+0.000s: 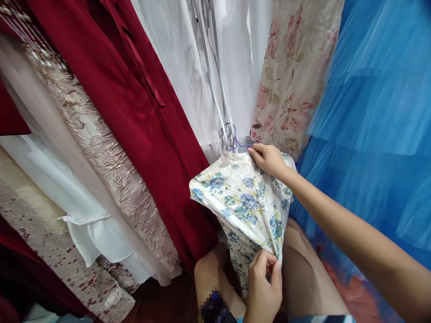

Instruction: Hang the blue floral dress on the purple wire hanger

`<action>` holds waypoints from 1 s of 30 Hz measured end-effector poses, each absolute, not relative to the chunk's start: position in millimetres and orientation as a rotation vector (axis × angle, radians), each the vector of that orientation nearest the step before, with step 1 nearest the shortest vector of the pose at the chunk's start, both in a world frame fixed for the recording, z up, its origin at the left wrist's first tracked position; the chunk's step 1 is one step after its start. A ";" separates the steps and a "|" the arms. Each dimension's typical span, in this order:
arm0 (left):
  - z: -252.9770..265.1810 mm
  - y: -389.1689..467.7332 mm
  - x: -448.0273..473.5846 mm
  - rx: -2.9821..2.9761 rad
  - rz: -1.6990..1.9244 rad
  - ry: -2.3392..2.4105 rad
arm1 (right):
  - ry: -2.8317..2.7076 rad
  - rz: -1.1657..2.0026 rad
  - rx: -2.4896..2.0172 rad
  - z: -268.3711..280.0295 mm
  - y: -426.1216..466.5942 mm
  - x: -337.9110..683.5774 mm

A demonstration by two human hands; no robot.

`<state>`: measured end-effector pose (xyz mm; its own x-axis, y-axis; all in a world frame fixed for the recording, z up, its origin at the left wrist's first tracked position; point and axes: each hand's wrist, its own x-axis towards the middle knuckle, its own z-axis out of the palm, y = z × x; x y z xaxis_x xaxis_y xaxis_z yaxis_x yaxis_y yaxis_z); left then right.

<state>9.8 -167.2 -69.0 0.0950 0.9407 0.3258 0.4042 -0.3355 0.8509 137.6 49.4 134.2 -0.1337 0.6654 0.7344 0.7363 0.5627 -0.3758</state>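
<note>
A short-sleeved white dress (235,193) with blue and green flowers hangs on a thin purple wire hanger (236,139). My right hand (269,159) is closed on its shoulder beside the collar, fingertips at the hanger's arm. Lower down, my left hand (264,280) pinches the dress's side edge between thumb and fingers, pulling the cloth into a taut fold. The hanger's hook meets pale metal strips or straps (215,89) behind it. The dress's lower part drops between my knees and is partly hidden by my left hand.
Long garments hang close around: a dark red one (141,134), a pink textured one (111,148), white cloth (175,67), a pink-flowered beige one (286,80) and blue tulle (363,112). My bare legs (310,269) flank the dress. Dark floor (161,300) shows below.
</note>
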 end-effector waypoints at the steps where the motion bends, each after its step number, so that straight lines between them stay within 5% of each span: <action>1: -73.1 -166.5 8.7 1.797 1.212 1.339 | -1.849 -0.075 -1.135 134.3 50.7 138.0; 7: -75.8 -150.9 -6.3 1.784 1.198 1.374 | -1.731 0.433 -0.943 129.1 42.8 133.1; 12: -4.1 -111.8 -24.4 1.986 1.445 1.303 | -1.519 0.940 -0.797 120.8 27.2 128.0; 19: 116.6 -22.7 -32.8 2.382 1.698 1.226 | -1.443 1.050 -0.660 120.7 8.2 123.4; 30: 130.0 17.3 -28.2 2.426 1.881 1.467 | -1.156 1.247 -0.576 81.7 18.2 87.5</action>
<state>-28.2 17.3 130.0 0.0337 0.4620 0.8862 0.7469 -0.6008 0.2849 87.5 18.2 81.7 -0.0967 0.9296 0.3556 -0.4244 0.2847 -0.8596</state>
